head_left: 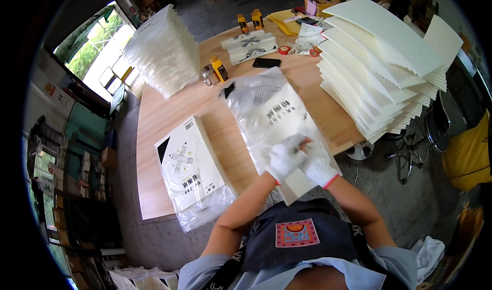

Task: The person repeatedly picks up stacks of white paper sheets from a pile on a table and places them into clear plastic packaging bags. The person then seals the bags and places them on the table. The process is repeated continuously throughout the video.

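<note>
My left hand (287,159) and my right hand (319,170), in white knit gloves with red cuffs, meet over the near end of a clear plastic bag (246,123). Inside the bag lies a white drawing-paper pad (292,116) with a pencil picture on its cover. Its bare cream end (297,186) sticks out of the bag toward me, below my hands. The left fingers are curled and slightly blurred; what they pinch is hidden. My left hand covers most of the right fingers. Left of this lies another bagged pad (183,159), its loose plastic hanging over the table edge.
Cream sheets (376,69) stand in a tall, fanned stack at the right; a plastic-wrapped stack (163,51) rises at the far left. On the wooden table (164,115) are a phone (267,63), an orange-yellow bottle (219,68), a tape roll (284,49) and rolled bags (250,48).
</note>
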The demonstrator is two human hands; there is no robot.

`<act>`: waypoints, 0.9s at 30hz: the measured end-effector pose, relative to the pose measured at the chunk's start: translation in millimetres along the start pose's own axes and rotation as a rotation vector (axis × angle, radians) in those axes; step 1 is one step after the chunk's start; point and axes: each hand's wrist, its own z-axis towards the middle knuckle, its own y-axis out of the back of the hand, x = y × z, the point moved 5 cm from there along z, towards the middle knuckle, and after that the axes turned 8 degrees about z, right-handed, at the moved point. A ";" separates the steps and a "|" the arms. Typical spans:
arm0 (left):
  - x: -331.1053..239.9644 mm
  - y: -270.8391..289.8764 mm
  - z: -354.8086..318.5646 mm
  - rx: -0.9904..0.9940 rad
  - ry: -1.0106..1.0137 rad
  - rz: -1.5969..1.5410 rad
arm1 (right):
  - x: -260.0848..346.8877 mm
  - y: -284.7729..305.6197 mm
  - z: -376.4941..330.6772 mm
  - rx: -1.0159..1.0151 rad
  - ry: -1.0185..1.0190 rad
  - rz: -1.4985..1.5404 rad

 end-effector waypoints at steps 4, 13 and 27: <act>20.8 9.0 -26.3 0.002 0.028 0.213 | 14.5 56.3 -28.3 -0.410 0.227 0.113; 140.5 25.8 -106.0 -0.630 0.296 0.592 | -74.8 -0.4 -0.8 -0.004 -0.231 -0.100; 66.5 20.3 -245.5 0.039 0.540 -0.381 | -14.2 37.1 -156.6 0.797 0.093 0.007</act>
